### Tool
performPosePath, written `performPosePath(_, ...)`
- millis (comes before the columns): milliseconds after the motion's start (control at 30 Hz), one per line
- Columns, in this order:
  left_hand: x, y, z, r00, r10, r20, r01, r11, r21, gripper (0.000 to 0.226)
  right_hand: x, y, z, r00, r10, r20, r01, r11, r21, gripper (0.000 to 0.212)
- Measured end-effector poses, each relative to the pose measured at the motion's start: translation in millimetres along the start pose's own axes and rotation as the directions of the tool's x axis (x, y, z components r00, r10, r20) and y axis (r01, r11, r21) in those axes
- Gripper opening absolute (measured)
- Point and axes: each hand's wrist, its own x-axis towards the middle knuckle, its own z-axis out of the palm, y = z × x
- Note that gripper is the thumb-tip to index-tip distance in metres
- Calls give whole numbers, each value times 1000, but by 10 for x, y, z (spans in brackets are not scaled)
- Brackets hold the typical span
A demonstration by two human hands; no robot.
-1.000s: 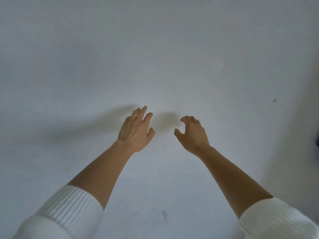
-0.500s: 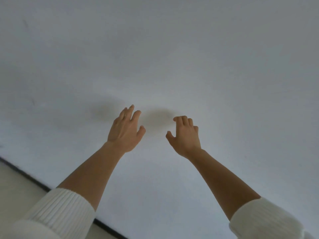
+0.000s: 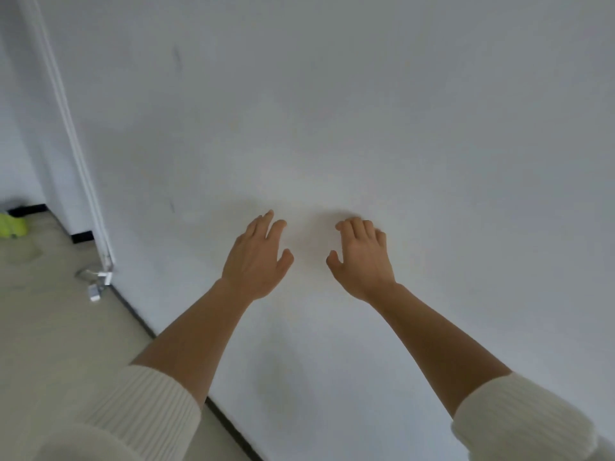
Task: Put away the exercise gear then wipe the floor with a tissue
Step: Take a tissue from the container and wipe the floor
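Observation:
Both of my arms reach forward toward a plain white wall (image 3: 366,111). My left hand (image 3: 258,257) is empty, its fingers stretched out and slightly apart. My right hand (image 3: 361,257) is empty too, with its fingers loosely curled and the thumb held out. White ribbed sleeves are pushed up on both forearms. A bright green object (image 3: 11,226) lies on the floor at the far left edge, cut off by the frame. No tissue is in view.
Pale beige floor (image 3: 50,327) fills the lower left, meeting the wall along a dark baseboard (image 3: 133,314). A white cable conduit (image 3: 71,134) runs down the wall corner to a small white plug or adapter (image 3: 96,291) on the floor.
The view has swung left and down, bringing in the floor, the wall corner, the conduit and the green object. Both hands stay raised and empty, in much the same pose.

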Motion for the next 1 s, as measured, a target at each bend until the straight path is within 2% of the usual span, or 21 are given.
performPosePath(300, 508, -1484, 429, 997, -73, -5, 73, 997, 2, 53, 1099, -909, 1168, 993, -110, 51, 108, 994, 30, 44)
performPosePath(467, 784, -2860, 618, 994, -111, 3, 110, 991, 77, 55, 1787, -1711, 1999, 989, -124, 85, 121, 992, 44, 47)
performPosePath(567, 911, -3782, 673, 990, -132, 56, 126, 987, 102, 58, 2204, -2304, 2483, 989, -63, 135, 60, 998, 24, 50)
performPosePath(700, 1252, -4971, 672, 992, -93, 80, 79, 983, 163, 59, 2837, -3030, 3074, 983, -29, 180, 36, 999, -33, 58)
performPosePath(1000, 2190, -6924, 1063, 991, -126, 40, 125, 992, 17, 52, 4354, -4180, 4424, 978, -96, 185, 101, 995, -17, 54)
